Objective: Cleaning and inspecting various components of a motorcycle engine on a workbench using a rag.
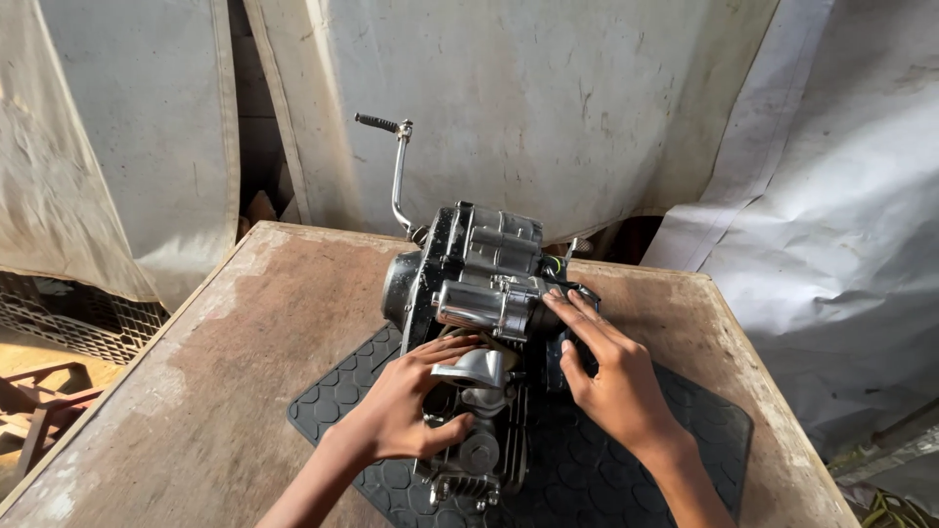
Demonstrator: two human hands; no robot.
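Note:
A small motorcycle engine (pixel 479 284) stands on a black rubber mat (pixel 606 469) on a brown wooden table (pixel 245 372). Its metal kick-start lever (pixel 396 171) rises at the back left. My left hand (pixel 411 406) grips the near part of the engine, fingers wrapped over a silver elbow-shaped pipe (pixel 479 367) and thumb below it. My right hand (pixel 606 376) lies flat against the engine's right side, fingertips touching the cylindrical silver starter motor (pixel 484 305). The finned cylinder (pixel 469 479) points toward me.
White tarpaulin sheets (pixel 548 98) hang behind and to the right of the table. A dark plastic crate (pixel 68 318) and a red metal frame (pixel 39 401) stand on the floor at the left. The table's edges fall off left and right.

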